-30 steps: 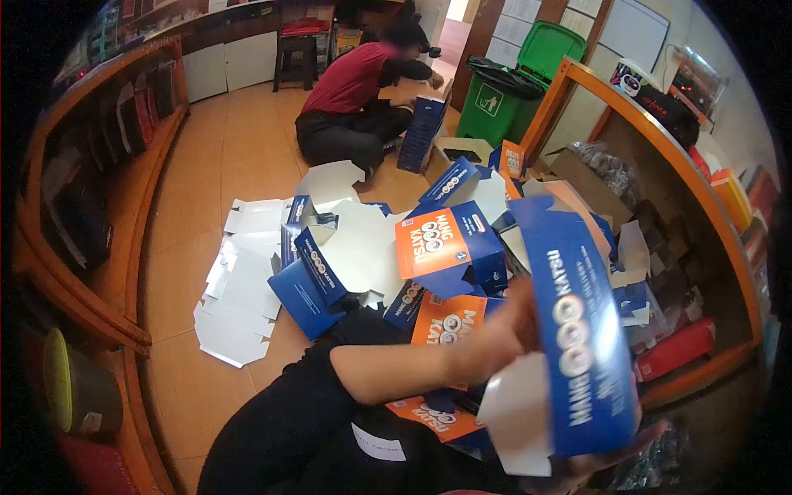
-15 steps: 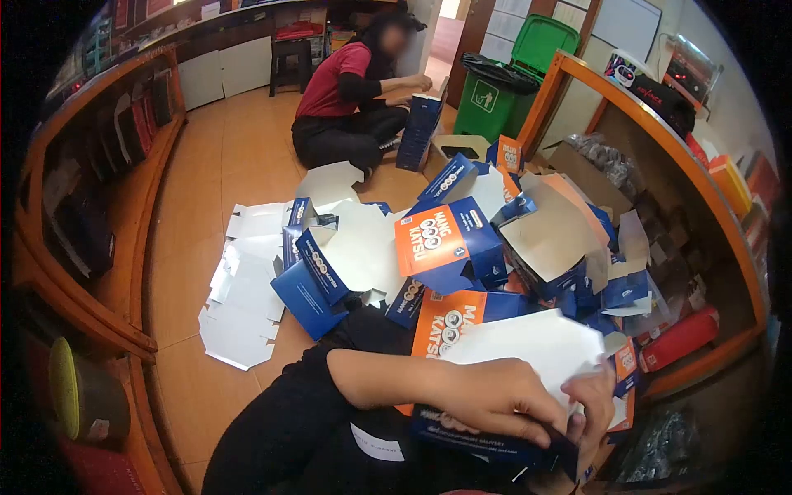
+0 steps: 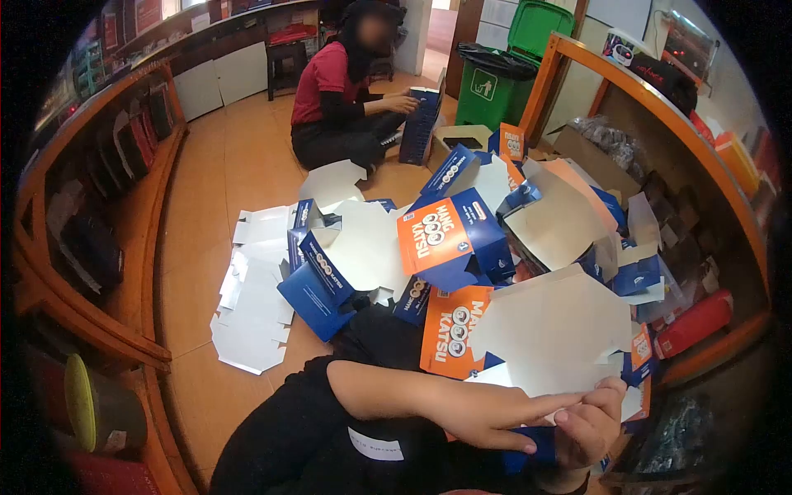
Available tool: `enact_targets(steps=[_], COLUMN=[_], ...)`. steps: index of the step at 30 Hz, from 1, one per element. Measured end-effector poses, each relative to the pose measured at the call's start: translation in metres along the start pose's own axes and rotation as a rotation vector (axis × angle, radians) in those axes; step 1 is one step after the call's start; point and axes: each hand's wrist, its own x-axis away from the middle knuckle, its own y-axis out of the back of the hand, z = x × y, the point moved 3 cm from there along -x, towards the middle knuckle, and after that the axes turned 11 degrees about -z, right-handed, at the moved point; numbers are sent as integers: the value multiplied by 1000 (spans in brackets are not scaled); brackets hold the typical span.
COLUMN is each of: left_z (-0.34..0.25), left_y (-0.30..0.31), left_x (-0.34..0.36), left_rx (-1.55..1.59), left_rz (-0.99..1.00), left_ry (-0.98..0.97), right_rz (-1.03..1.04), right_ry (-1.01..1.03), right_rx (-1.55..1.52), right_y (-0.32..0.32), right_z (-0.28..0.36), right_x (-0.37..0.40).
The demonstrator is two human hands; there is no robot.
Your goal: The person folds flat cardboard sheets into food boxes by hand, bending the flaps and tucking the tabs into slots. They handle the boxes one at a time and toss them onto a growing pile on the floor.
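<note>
A partly folded cardboard box [image 3: 561,330] lies low on the right, its white inner face toward me and a blue side under my hands. My left hand [image 3: 499,417] reaches across to its near edge, thumb against the blue part and fingers pointing at the other hand. My right hand [image 3: 596,422] has its fingers curled at the near right corner. The fingertips of both hands meet there, partly hiding the cardboard. Just beyond is an orange and blue printed box [image 3: 454,334].
Several printed boxes [image 3: 437,235] are heaped ahead, with flat white cardboard [image 3: 256,297] on the left. A person [image 3: 342,99] sits on the floor beside a blue stack of cartons [image 3: 421,124]. A green bin [image 3: 495,91] and wooden shelf frames [image 3: 157,247] stand around.
The white panel of my box has swung up and away, showing more of its inside. My hands have shifted slightly along the near edge. The other person's raised hand has come down to the stack.
</note>
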Motion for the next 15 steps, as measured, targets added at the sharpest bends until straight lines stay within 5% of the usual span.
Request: enact_targets(steps=[2, 5, 7, 8, 11, 13, 15], left_z=[8, 5, -5, -13, -7, -5, -13], left_y=[1, 10, 15, 16, 9, 6, 7], left_x=[1, 8, 13, 14, 12, 10, 10], left_rx=[-232, 11, 55, 16, -89, -146, -193], left_rz=[-140, -116, -110, -83, -193, -292, -243], left_ry=[-378, -28, 87, 73, -162, -323, -231], right_rz=[-12, -446, -398, -372, -474, -338, -239], right_ry=[39, -47, -280, -396, -714, -627, -467], right_rx=[82, 94, -150, -271, -14, -1, -7], right_y=[9, 35, 51, 53, 13, 10, 13], right_z=[-4, -21, -35, -40, 5, 11, 12], right_x=[6, 23, 52, 63, 56, 56, 53])
